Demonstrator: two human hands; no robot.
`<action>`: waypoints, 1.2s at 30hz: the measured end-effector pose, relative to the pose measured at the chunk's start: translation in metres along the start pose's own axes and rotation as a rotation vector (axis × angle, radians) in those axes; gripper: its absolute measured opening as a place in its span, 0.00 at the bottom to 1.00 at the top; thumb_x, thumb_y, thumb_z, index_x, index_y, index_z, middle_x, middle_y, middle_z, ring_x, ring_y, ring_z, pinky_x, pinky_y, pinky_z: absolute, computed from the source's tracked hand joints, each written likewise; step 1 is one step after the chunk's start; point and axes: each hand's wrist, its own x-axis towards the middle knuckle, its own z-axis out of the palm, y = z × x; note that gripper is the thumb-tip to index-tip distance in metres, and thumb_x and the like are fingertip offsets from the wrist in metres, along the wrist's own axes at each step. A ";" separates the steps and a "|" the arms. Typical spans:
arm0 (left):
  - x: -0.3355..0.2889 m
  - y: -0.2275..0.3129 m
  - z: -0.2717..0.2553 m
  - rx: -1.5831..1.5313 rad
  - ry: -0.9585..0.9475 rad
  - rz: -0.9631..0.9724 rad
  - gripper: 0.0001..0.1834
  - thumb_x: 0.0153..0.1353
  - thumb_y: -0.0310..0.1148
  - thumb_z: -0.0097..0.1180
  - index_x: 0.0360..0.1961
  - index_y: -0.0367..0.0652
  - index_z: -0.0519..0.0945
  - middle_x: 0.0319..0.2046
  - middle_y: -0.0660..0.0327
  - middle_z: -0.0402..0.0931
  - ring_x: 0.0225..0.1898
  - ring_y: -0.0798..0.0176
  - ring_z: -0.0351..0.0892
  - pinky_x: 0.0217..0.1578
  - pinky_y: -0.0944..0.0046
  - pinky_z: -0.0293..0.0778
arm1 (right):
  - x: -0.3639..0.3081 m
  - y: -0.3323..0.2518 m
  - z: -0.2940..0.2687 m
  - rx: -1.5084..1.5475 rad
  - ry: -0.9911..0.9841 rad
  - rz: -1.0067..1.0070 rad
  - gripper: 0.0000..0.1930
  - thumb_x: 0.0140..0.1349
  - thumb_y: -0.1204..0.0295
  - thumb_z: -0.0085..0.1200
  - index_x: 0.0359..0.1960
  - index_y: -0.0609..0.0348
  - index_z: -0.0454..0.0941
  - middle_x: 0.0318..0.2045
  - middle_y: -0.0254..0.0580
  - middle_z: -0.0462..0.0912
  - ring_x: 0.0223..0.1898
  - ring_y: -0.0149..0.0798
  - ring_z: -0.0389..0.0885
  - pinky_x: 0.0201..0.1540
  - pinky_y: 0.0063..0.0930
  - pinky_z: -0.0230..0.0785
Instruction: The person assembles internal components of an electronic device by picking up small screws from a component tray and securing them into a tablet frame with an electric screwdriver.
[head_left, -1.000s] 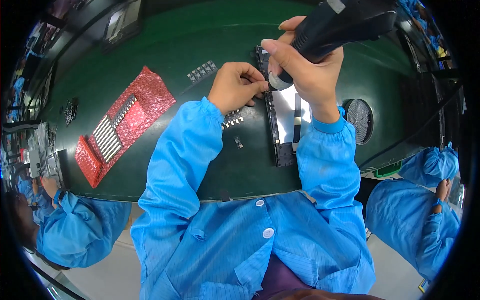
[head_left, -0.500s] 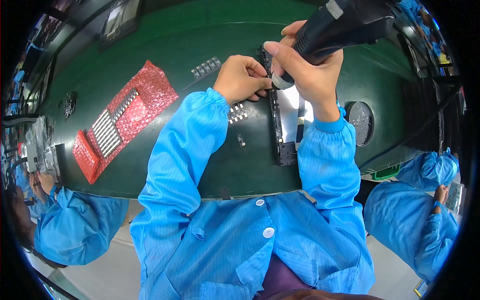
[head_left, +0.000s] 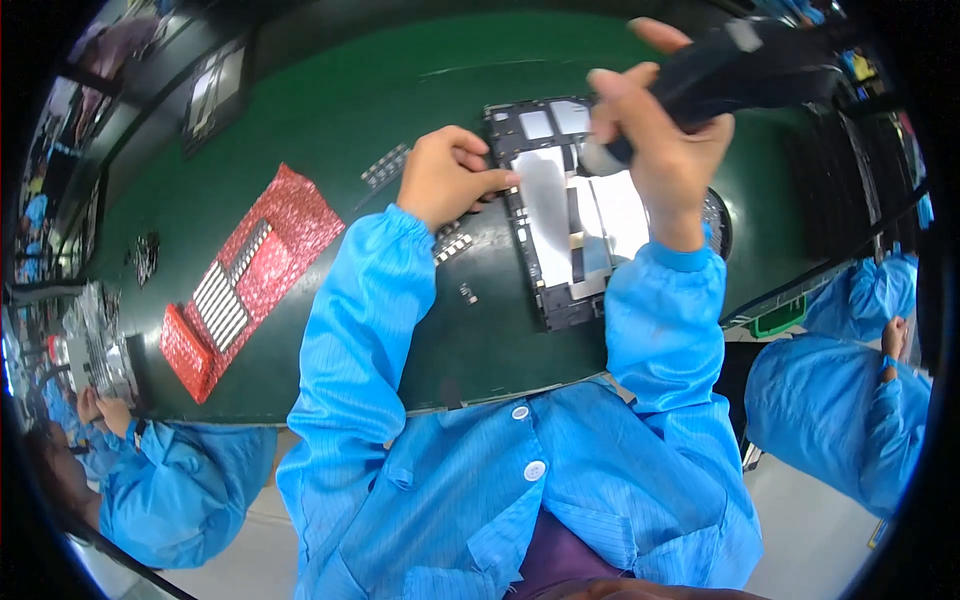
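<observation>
A black rectangular device frame (head_left: 563, 306) with silver-white plates lies on the green table in front of me. My left hand (head_left: 447, 178) is at its left edge, thumb on the rim and the other fingers curled. Whether a small part is pinched there, I cannot make out. In my right hand (head_left: 665, 150), wrapped round its body, is a black hand tool (head_left: 745, 75) with a pale round tip, blurred by motion. That tip hangs over the upper middle of the frame. Strips of small dark parts (head_left: 384, 168) and small pale parts (head_left: 453, 247) lie beside my left hand.
Red bubble wrap (head_left: 300, 205) at the left carries a row of silver strips (head_left: 220, 303). A loose small piece (head_left: 468, 293) lies near the frame. Partly behind my right wrist is a round dark tray (head_left: 716, 225). Co-workers in blue sit left (head_left: 180, 490) and right (head_left: 830, 410).
My right hand has moved right and slightly down with the tool, its tip leaving my left fingertips. My left hand has shifted left. More of the frame's silver plates now show.
</observation>
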 end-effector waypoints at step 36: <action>-0.027 0.036 0.039 0.359 0.190 0.735 0.10 0.52 0.25 0.61 0.36 0.34 0.80 0.37 0.52 0.79 0.42 0.58 0.79 0.44 0.62 0.73 | -0.009 0.032 -0.175 -0.209 0.336 -0.004 0.11 0.49 0.80 0.63 0.32 0.64 0.74 0.18 0.36 0.77 0.15 0.29 0.75 0.19 0.20 0.68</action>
